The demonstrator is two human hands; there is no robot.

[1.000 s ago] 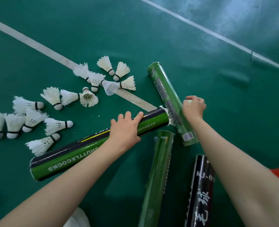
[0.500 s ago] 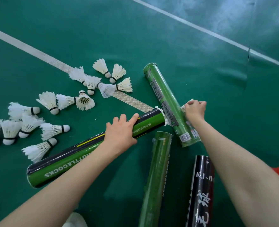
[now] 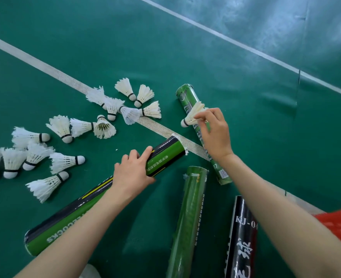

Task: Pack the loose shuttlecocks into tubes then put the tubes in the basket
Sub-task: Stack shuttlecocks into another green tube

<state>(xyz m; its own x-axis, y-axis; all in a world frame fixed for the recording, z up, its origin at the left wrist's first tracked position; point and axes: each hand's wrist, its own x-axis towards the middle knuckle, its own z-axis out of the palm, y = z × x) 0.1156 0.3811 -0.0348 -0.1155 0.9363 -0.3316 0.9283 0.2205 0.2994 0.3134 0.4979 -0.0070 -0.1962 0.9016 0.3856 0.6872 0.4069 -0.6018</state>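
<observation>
Shuttlecocks (image 3: 65, 161) lie scattered on the floor at the left. Where is the one in hand?

Further right. First comes the left hand (image 3: 132, 173), fingers curled round the green-and-black tube (image 3: 165, 157), steadying it on the floor. Then the right hand (image 3: 215, 135), fingers pinching a shuttlecock (image 3: 192, 115) by its feathers, just beyond the tube's open mouth.

How best to load it?

Cork first, lined up with the mouth, pushed gently so no feathers crush.
</observation>
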